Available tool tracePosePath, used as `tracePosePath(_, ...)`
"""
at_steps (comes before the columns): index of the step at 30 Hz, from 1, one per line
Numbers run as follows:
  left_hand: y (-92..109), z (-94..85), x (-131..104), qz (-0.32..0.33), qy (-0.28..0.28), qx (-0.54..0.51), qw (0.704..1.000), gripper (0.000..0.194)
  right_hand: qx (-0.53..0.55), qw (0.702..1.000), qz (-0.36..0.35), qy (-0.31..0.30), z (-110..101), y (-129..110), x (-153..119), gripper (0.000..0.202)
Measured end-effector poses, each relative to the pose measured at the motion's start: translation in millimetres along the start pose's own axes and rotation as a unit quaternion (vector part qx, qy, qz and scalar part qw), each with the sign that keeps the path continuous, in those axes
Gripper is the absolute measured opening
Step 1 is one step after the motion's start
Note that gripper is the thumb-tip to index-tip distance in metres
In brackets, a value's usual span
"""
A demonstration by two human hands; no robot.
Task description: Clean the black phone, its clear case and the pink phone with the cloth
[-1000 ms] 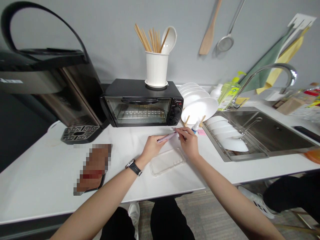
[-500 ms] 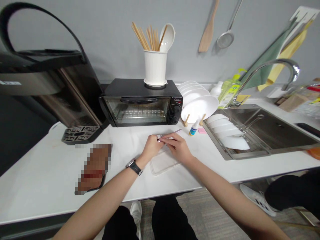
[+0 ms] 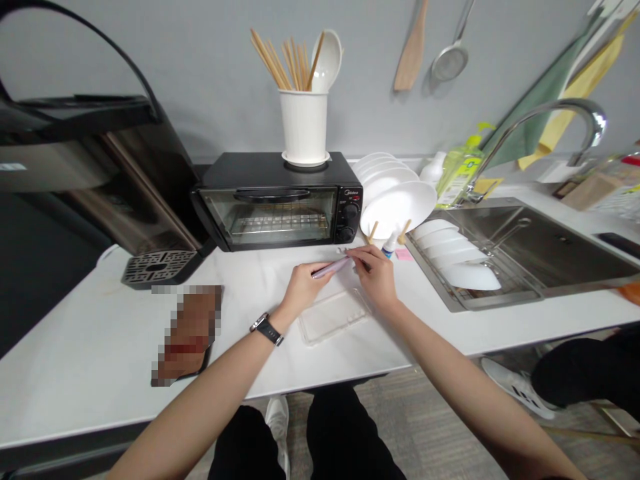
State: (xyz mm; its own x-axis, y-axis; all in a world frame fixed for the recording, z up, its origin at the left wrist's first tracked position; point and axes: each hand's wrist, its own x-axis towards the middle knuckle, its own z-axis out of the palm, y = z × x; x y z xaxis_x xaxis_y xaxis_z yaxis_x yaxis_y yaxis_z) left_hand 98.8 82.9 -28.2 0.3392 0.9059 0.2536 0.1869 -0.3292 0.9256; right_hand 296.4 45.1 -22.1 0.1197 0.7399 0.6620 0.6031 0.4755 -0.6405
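Observation:
A thin lilac phone [image 3: 331, 268] is held above the counter, seen nearly edge-on. My left hand [image 3: 304, 288] is closed around its near left end. At its far right end, the bent fingers of my right hand [image 3: 374, 272] pinch the phone; whether they also hold something small is hidden. A clear phone case [image 3: 335, 316] lies on the counter below my hands. Just behind my right hand stands a small spray bottle [image 3: 389, 247] with a blue label, partly covered by the hand. Beside it lies a pink pad [image 3: 403, 255].
Behind my hands stands a black toaster oven [image 3: 280, 220] with a white chopstick holder [image 3: 305, 127] on top. Left are a dark drink machine [image 3: 135, 180] and a blurred-out flat object [image 3: 187, 333]. Right are white plates [image 3: 397, 207] and a sink [image 3: 540, 253]. Another person's leg [image 3: 585, 370] shows lower right.
The phone has turned and now shows its long edge. My right hand has shifted right and up to its far end. More of the clear case is uncovered. The view has shifted slightly.

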Motion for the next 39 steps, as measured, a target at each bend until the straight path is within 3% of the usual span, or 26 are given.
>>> tracePosePath(4, -3.6, -0.4, 0.1, 0.026, -0.012, -0.001, 1.0, 0.016, 0.05, 0.987, -0.123, -0.089, 16.8, -19.2, -9.8, 0.028)
tracePosePath(7, -6.4, -0.7, 0.4, 0.054, -0.029, -0.027, 0.998, 0.018, 0.076, 0.974, -0.175, -0.123, 25.8, -27.9, -13.8, 0.026)
tracePosePath(10, -6.3, -0.3, 0.4, 0.066, -0.035, -0.022, 0.997, 0.02, 0.077, 0.975, -0.173, -0.12, 27.5, -28.2, -14.4, 0.026)
tracePosePath(13, -3.7, 0.7, 0.5, 0.033, -0.014, 0.019, 0.999, 0.015, 0.062, 0.982, -0.149, -0.096, 23.0, -22.1, -12.6, 0.027)
tracePosePath(16, -0.7, 1.6, 0.8, 0.005, 0.008, 0.039, 0.999, 0.011, 0.034, 0.994, -0.083, -0.055, 14.4, -12.5, -7.7, 0.03)
tracePosePath(20, 2.0, 1.6, 1.2, 0.005, 0.007, 0.031, 0.999, 0.023, 0.007, 1.0, 0.012, 0.013, 1.0, -0.6, 2.0, 0.03)
tracePosePath(24, 2.1, 1.7, 1.4, 0.0, 0.002, 0.039, 0.999, 0.023, -0.011, 0.998, 0.043, 0.048, -3.9, 1.4, 6.3, 0.027)
tracePosePath(27, -0.4, 2.4, 1.8, 0.005, 0.007, 0.042, 0.999, 0.021, 0.007, 0.999, 0.029, 0.03, 2.5, -6.4, 2.1, 0.025)
tracePosePath(30, -3.3, 2.4, 1.9, 0.016, 0.003, 0.065, 0.998, 0.013, 0.058, 0.996, -0.045, -0.053, 12.9, -19.1, -5.9, 0.022)
tracePosePath(33, -3.7, 1.7, 1.3, 0.055, -0.02, 0.074, 0.996, 0.019, 0.094, 0.981, -0.12, -0.124, 20.6, -29.4, -12.1, 0.02)
tracePosePath(36, -1.7, 1.4, 0.8, 0.071, -0.028, 0.068, 0.995, 0.023, 0.093, 0.976, -0.14, -0.138, 22.5, -31.4, -13.7, 0.022)
tracePosePath(39, -0.3, 2.1, 1.2, 0.04, -0.017, 0.086, 0.995, 0.016, 0.076, 0.982, -0.131, -0.117, 18.5, -24.6, -11.8, 0.023)
